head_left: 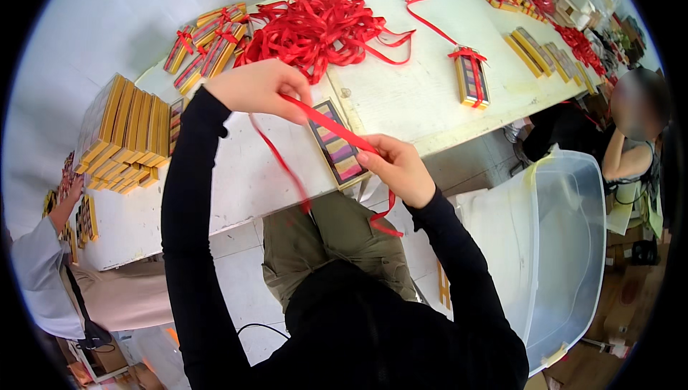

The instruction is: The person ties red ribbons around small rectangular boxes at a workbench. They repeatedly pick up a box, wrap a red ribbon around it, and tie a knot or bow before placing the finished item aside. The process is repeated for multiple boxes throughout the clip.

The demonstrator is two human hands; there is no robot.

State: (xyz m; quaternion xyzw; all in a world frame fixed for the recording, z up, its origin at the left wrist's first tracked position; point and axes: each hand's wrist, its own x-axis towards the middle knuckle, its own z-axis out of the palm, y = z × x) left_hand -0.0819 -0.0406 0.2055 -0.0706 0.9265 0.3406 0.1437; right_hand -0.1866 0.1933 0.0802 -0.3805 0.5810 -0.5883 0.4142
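A red ribbon (331, 125) is stretched on a slant between my two hands, with both loose ends hanging down. My left hand (261, 90) pinches its upper part, and my right hand (398, 168) grips it lower down on the right. Beneath the ribbon, near the table's front edge, lies a flat gold-edged box (350, 168) with rows of coloured strips showing through its top. My right fingers are by this box's right edge; whether they touch it I cannot tell.
A heap of red ribbons (322, 24) lies ahead. Ribbon-tied boxes (215, 39) are piled left of it; another tied box (471, 78) lies right. Stacked boxes (125, 128) stand at left. A clear plastic bin (566, 246) is at right. Other people sit at both sides.
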